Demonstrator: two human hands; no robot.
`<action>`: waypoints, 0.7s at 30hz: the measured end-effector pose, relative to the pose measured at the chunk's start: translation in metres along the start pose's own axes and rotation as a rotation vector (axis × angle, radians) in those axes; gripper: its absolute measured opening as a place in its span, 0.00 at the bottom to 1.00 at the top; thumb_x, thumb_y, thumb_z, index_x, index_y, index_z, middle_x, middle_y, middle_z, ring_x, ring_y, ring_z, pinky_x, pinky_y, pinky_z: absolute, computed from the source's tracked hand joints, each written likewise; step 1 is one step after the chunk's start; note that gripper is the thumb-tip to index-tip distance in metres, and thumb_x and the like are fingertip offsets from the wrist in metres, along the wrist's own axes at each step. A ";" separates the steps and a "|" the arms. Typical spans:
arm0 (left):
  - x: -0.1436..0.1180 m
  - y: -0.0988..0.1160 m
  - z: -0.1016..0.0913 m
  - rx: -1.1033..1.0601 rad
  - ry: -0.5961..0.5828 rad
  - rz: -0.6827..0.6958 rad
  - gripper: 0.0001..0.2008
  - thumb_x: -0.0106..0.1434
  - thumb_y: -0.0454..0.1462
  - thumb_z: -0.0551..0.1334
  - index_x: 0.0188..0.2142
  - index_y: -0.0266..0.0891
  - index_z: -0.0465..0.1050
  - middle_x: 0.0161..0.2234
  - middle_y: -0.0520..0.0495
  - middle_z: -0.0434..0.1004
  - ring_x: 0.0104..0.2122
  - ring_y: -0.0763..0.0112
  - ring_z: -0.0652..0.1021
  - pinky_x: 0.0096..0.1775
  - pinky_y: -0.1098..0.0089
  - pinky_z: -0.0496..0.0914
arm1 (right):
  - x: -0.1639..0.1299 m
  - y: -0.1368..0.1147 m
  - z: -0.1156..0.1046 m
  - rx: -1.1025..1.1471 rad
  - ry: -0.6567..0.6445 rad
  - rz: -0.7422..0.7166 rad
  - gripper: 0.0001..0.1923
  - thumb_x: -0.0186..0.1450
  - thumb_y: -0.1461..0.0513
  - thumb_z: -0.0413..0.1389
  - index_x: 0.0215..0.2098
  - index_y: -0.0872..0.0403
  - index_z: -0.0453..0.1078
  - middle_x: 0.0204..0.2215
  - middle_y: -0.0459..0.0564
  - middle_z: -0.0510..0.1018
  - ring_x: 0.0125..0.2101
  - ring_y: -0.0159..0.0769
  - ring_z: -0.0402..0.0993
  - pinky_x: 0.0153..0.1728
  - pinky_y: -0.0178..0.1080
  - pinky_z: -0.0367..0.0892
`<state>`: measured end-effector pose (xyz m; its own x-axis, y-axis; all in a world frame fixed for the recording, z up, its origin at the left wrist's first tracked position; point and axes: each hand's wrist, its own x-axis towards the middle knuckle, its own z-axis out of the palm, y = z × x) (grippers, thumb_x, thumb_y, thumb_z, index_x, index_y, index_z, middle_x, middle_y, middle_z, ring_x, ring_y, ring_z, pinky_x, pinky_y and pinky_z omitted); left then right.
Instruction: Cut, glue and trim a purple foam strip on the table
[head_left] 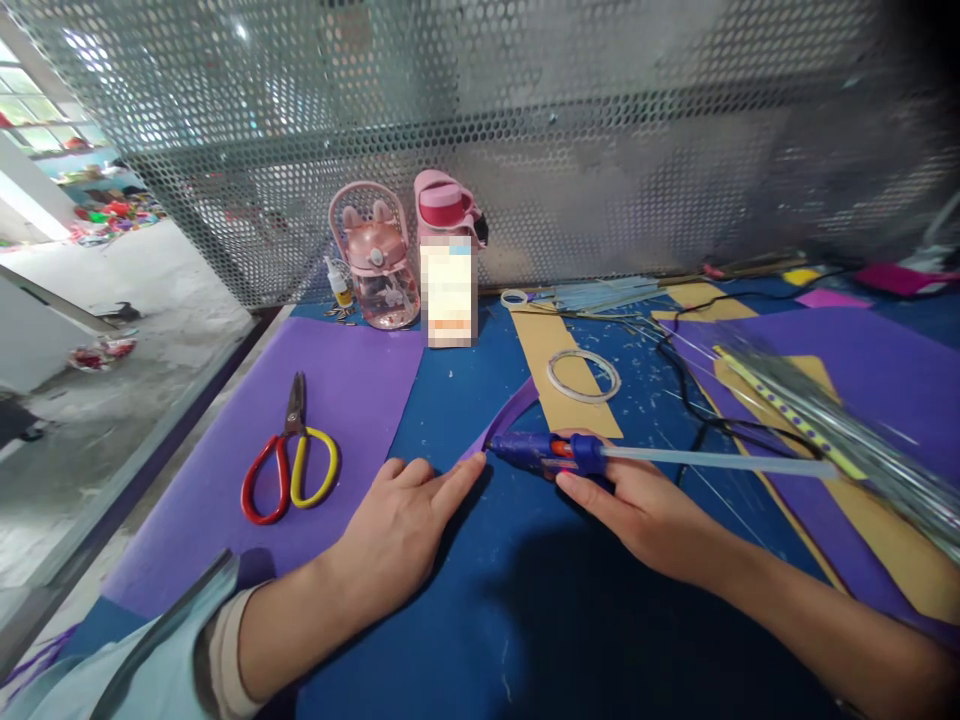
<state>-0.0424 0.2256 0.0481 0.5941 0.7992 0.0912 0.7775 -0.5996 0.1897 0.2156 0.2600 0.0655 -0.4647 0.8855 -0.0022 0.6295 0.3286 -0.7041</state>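
My right hand (637, 500) is wrapped round a blue hot glue gun (532, 452), which has a long translucent glue stick (712, 459) sticking out of its back. The nozzle points left and touches, or nearly touches, a narrow purple strip (514, 408). My left hand (409, 520) holds the lower end of this strip against the blue table, with the index finger stretched along it and the other fingers curled. The strip's upper end curves away toward a tan sheet. Scissors (295, 430) with one red and one yellow handle lie left of my left hand.
Purple sheets (352, 370) lie left and right. A white tape roll (583, 376) rests on the tan sheet (544, 345). Pink bottles (382, 265) and a pixelated upright rectangle (448, 295) stand before a perforated metal panel (525, 120). A black cord (679, 380) and plastic-wrapped sticks (847, 420) lie right.
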 end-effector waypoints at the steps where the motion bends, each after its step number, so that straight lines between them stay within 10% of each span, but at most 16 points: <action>1: 0.000 0.001 -0.001 -0.007 0.026 -0.003 0.29 0.63 0.28 0.50 0.63 0.37 0.47 0.34 0.43 0.74 0.36 0.60 0.70 0.37 0.59 0.64 | 0.000 0.000 0.000 -0.003 -0.002 0.004 0.20 0.68 0.53 0.46 0.55 0.48 0.67 0.52 0.49 0.74 0.53 0.46 0.68 0.54 0.46 0.64; 21: 0.009 -0.016 -0.008 -0.205 0.088 0.114 0.23 0.53 0.25 0.52 0.47 0.39 0.70 0.30 0.47 0.75 0.32 0.65 0.72 0.36 0.63 0.64 | 0.000 0.001 -0.001 0.010 0.011 -0.003 0.19 0.67 0.54 0.47 0.53 0.46 0.68 0.50 0.49 0.75 0.54 0.48 0.67 0.53 0.47 0.65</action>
<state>-0.0511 0.2429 0.0541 0.6486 0.7325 0.2066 0.6426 -0.6726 0.3670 0.2168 0.2602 0.0659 -0.4595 0.8882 0.0077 0.6218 0.3279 -0.7113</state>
